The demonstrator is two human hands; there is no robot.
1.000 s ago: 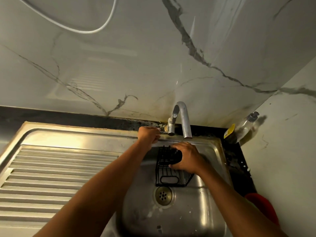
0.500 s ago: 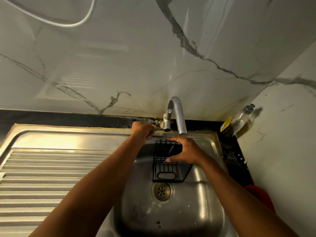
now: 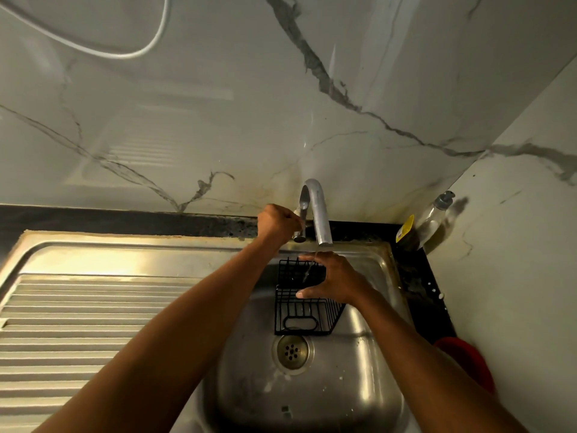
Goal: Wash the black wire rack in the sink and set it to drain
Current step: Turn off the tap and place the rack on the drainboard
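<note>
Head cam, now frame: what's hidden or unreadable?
All in the head view:
- Tap handle: mostly wrapped by the left hand, so its position is unclear.
- Wire rack: right rim covered by the right hand.
- Soap bottle: label too small and dim to read.
- Red thing: dark and partly behind the right forearm, so unidentifiable.
- White cable: runs off the frame edges.

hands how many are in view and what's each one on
2. The left hand grips the tap handle at the back of the sink. The right hand holds the black wire rack in the basin, under the tap spout. None seems hidden.
</note>
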